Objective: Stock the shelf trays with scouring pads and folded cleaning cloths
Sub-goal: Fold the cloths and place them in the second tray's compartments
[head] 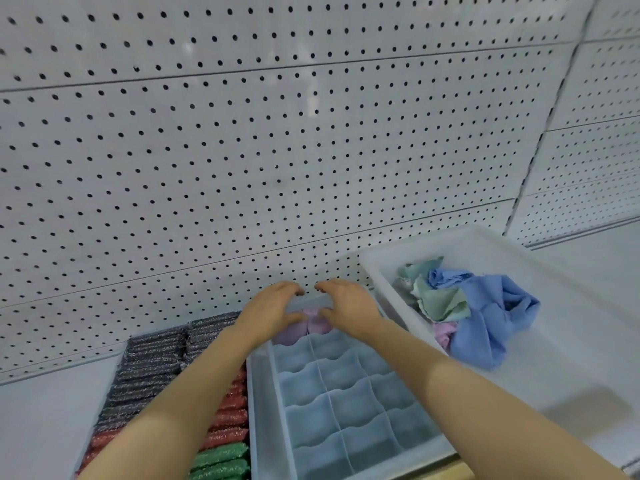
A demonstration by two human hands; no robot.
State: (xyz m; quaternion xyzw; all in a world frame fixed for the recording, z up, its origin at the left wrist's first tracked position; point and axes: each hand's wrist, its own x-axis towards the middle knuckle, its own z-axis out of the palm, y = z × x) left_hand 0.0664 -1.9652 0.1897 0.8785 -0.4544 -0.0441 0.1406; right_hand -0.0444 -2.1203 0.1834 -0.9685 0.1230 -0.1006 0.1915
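Observation:
A pale blue divided tray (346, 403) lies on the shelf in front of me, most of its compartments bare. At its far end my left hand (268, 308) and my right hand (348, 304) press together on a folded lilac cloth (308, 325) in the rear compartments, thumbs on the cloth and fingers curled over the tray's back rim. To the left, a tray holds rows of scouring pads: grey (152, 362) at the back, red (230, 410) in the middle, green (221, 460) at the front.
A white bin (388, 271) at the right holds loose crumpled cloths: blue (491, 313), green (438, 299) and lilac (445, 334). A white pegboard wall (277, 133) rises directly behind the trays. Bare shelf surface (41, 420) lies at the left.

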